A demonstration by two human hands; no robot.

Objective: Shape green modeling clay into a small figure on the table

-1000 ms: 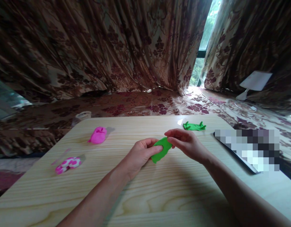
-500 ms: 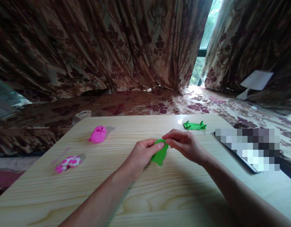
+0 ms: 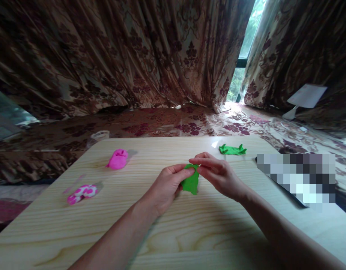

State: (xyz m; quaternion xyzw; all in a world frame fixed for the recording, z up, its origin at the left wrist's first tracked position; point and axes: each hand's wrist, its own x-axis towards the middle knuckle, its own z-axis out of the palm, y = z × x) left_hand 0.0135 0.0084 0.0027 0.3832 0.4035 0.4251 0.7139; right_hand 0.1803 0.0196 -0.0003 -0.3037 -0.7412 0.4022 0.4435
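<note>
A flat, uneven piece of green modelling clay is held up over the middle of the table. My left hand pinches it from the left, the thumb pressed on its face and the fingers behind. At its upper right edge my right hand touches the clay with thumb and fingertips, closed around that edge. Farther back on the right lies another green clay shape, a flat slab with small prongs standing at its corners.
A pink clay lump and a pink-and-white spotted clay piece lie on the left of the wooden table. A dark-edged, blurred-out device rests at right. Behind are a clear container, a white lamp and patterned curtains.
The green clay has turned slightly in my left hand, its lower end swinging right. My right fingers have shifted a little left over its top edge.
</note>
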